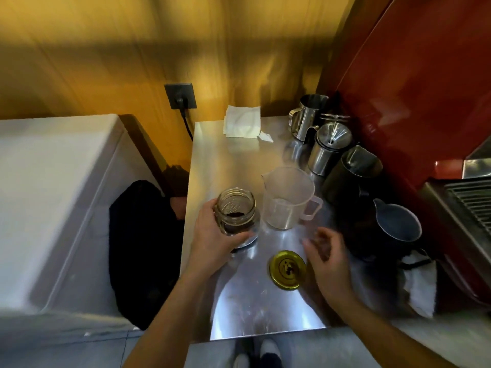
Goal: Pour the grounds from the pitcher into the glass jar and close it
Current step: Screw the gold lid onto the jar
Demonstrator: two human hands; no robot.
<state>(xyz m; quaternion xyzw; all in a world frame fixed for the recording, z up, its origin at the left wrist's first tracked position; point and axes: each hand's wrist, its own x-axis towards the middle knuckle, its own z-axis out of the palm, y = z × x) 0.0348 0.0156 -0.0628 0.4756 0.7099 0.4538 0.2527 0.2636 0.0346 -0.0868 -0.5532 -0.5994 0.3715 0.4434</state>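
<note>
Meanwhile left hand grips jar; lid lies apart.

Steel counter against yellow wall. Folded white napkin at back edge. Two steel jugs and two dark jugs along red panel. Black wall socket, plugged.

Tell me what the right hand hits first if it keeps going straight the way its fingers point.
The right hand, open and empty, points its fingers up-left across the counter. The first thing in that line looks like the clear plastic pitcher. The gold lid lies beside the hand, off that line. Depth is uncertain.
</note>
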